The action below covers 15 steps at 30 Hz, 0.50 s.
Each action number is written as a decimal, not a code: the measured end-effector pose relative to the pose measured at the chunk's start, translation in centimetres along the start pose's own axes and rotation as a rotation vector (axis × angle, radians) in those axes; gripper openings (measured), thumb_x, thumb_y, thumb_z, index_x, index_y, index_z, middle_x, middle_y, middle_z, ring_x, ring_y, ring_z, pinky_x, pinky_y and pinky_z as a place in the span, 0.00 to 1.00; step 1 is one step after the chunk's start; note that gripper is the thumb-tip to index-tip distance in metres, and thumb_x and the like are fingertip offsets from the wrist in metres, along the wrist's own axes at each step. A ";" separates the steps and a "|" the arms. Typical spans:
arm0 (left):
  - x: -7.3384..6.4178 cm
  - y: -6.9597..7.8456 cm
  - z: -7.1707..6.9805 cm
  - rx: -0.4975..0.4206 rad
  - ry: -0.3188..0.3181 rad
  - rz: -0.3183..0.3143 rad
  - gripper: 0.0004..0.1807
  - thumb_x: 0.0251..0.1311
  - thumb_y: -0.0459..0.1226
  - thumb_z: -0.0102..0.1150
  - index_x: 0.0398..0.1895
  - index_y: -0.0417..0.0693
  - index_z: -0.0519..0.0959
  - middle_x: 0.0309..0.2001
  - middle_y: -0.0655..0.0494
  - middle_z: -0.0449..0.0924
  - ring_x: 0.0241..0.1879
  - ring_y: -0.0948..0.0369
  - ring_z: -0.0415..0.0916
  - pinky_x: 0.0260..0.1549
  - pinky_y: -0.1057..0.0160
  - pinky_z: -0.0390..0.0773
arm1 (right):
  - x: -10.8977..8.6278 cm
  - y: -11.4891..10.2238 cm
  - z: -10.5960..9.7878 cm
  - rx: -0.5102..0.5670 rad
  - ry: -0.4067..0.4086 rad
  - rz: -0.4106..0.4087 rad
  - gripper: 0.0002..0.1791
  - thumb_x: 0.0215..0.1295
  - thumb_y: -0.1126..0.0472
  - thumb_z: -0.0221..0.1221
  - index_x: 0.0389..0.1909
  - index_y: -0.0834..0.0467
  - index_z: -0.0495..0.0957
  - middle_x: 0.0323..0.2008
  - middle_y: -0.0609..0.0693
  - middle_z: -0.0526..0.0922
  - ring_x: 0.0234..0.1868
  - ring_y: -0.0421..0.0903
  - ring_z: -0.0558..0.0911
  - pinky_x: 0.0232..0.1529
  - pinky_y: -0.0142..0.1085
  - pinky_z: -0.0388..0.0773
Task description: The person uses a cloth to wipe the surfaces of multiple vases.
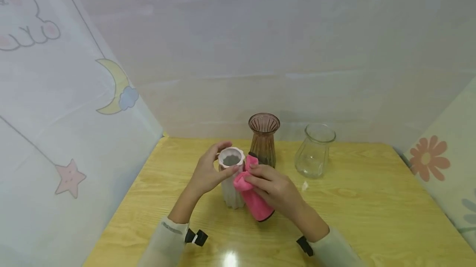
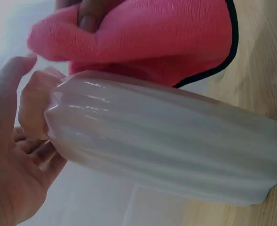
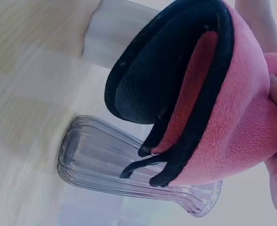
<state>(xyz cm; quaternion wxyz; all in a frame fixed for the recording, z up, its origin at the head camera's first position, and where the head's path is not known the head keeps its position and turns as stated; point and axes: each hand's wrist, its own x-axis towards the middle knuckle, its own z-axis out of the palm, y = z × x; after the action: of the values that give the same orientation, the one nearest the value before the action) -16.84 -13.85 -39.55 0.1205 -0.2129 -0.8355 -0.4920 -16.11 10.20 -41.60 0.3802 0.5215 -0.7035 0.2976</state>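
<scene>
A white fluted vase, pinkish near its neck, stands upright on the wooden table. My left hand holds it round the neck, thumb on the near side and fingers behind; in the left wrist view the ribbed body of the vase shows down to its base. Pinched in my right hand is a pink cloth with black edging, bunched at the top and hanging beside the vase. The right wrist view shows the cloth folded over, with a dark inner side.
Behind the cloth stands a purple-brown ribbed glass vase. To its right is a clear glass vase. The wooden table meets fabric walls at the back and both sides, printed with a moon, a star and flowers.
</scene>
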 end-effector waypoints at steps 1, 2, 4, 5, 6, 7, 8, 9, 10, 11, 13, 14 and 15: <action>0.0 0.1 0.1 0.005 0.009 -0.012 0.39 0.57 0.44 0.74 0.71 0.47 0.69 0.65 0.53 0.75 0.61 0.55 0.73 0.61 0.42 0.73 | 0.2 0.1 0.0 0.002 -0.009 -0.003 0.16 0.77 0.57 0.54 0.46 0.62 0.88 0.44 0.57 0.87 0.48 0.53 0.86 0.52 0.39 0.83; 0.0 0.2 0.2 0.012 0.013 -0.026 0.39 0.57 0.44 0.74 0.71 0.48 0.70 0.64 0.53 0.76 0.59 0.55 0.74 0.60 0.43 0.74 | 0.3 0.3 0.1 0.003 -0.015 -0.007 0.16 0.77 0.57 0.54 0.46 0.62 0.88 0.45 0.57 0.87 0.48 0.53 0.86 0.52 0.39 0.83; 0.0 0.2 0.2 0.024 0.014 -0.056 0.38 0.57 0.45 0.74 0.70 0.49 0.70 0.61 0.54 0.77 0.58 0.56 0.75 0.59 0.43 0.75 | 0.4 0.5 0.4 0.007 -0.026 -0.013 0.15 0.77 0.58 0.55 0.45 0.62 0.88 0.45 0.57 0.87 0.48 0.53 0.86 0.53 0.39 0.83; 0.0 0.2 0.2 0.025 0.012 -0.069 0.38 0.57 0.46 0.74 0.70 0.49 0.71 0.60 0.54 0.78 0.57 0.56 0.76 0.58 0.43 0.76 | 0.4 0.6 0.6 0.009 -0.026 -0.016 0.15 0.77 0.58 0.55 0.45 0.62 0.88 0.44 0.57 0.87 0.48 0.53 0.86 0.52 0.39 0.83; 0.0 0.2 0.2 0.028 0.009 -0.082 0.38 0.57 0.46 0.74 0.70 0.50 0.71 0.59 0.54 0.79 0.56 0.56 0.76 0.58 0.43 0.76 | 0.3 0.7 0.8 0.009 -0.026 -0.017 0.15 0.77 0.58 0.55 0.45 0.62 0.88 0.44 0.57 0.87 0.48 0.53 0.86 0.52 0.39 0.83; 0.0 0.3 0.2 0.036 0.006 -0.092 0.38 0.57 0.47 0.74 0.70 0.50 0.71 0.58 0.54 0.79 0.56 0.57 0.76 0.58 0.43 0.76 | 0.2 0.8 0.9 0.010 -0.023 -0.015 0.15 0.76 0.58 0.55 0.45 0.62 0.88 0.44 0.57 0.87 0.48 0.53 0.86 0.52 0.39 0.84; 0.0 0.3 0.2 0.041 0.004 -0.097 0.38 0.57 0.47 0.74 0.70 0.50 0.71 0.58 0.55 0.80 0.56 0.57 0.77 0.58 0.43 0.76 | 0.1 0.9 1.1 0.009 -0.020 -0.011 0.15 0.76 0.58 0.56 0.45 0.62 0.88 0.44 0.57 0.87 0.48 0.52 0.86 0.52 0.39 0.84; -0.1 0.4 0.2 0.044 0.003 -0.102 0.38 0.57 0.48 0.74 0.70 0.50 0.72 0.57 0.55 0.80 0.56 0.57 0.77 0.58 0.43 0.76 | -0.1 0.9 1.2 0.010 -0.018 -0.005 0.15 0.76 0.58 0.56 0.45 0.62 0.88 0.44 0.56 0.87 0.47 0.52 0.86 0.52 0.39 0.84; -0.1 0.4 0.2 0.049 0.002 -0.102 0.38 0.57 0.48 0.73 0.69 0.50 0.72 0.57 0.55 0.80 0.56 0.56 0.77 0.58 0.43 0.76 | -0.3 0.9 1.4 0.009 -0.014 0.001 0.16 0.76 0.57 0.56 0.45 0.62 0.88 0.44 0.56 0.87 0.47 0.52 0.87 0.51 0.39 0.84; 0.0 0.4 0.2 0.052 0.000 -0.100 0.37 0.57 0.48 0.73 0.69 0.50 0.72 0.57 0.55 0.80 0.56 0.56 0.77 0.58 0.43 0.77 | -0.4 0.9 1.5 0.006 -0.010 0.005 0.16 0.76 0.57 0.56 0.45 0.62 0.88 0.43 0.56 0.87 0.47 0.52 0.87 0.51 0.39 0.84; 0.0 0.4 0.1 0.059 -0.004 -0.099 0.37 0.58 0.48 0.73 0.69 0.49 0.72 0.57 0.55 0.81 0.55 0.56 0.78 0.57 0.44 0.77 | -0.9 0.9 1.7 0.007 -0.006 0.012 0.16 0.76 0.57 0.56 0.44 0.62 0.88 0.43 0.56 0.88 0.46 0.52 0.87 0.50 0.39 0.84; 0.0 0.4 0.1 0.059 -0.008 -0.097 0.37 0.58 0.48 0.73 0.69 0.49 0.72 0.56 0.55 0.81 0.55 0.56 0.78 0.56 0.44 0.78 | -1.2 0.9 1.9 0.005 -0.008 0.012 0.15 0.76 0.57 0.56 0.44 0.62 0.89 0.42 0.55 0.88 0.46 0.52 0.87 0.50 0.39 0.84; 0.0 0.4 0.1 0.060 -0.011 -0.096 0.36 0.58 0.47 0.73 0.69 0.49 0.72 0.56 0.54 0.81 0.54 0.56 0.78 0.55 0.45 0.79 | -1.5 0.9 2.0 0.005 -0.010 0.010 0.14 0.75 0.58 0.58 0.43 0.62 0.89 0.42 0.55 0.88 0.45 0.52 0.87 0.50 0.39 0.84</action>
<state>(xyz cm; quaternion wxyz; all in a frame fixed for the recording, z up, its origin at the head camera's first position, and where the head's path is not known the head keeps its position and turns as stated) -16.69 -13.60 -39.32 0.0988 -0.1715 -0.8598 -0.4706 -17.19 9.57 -43.93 0.3740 0.5204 -0.7072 0.2986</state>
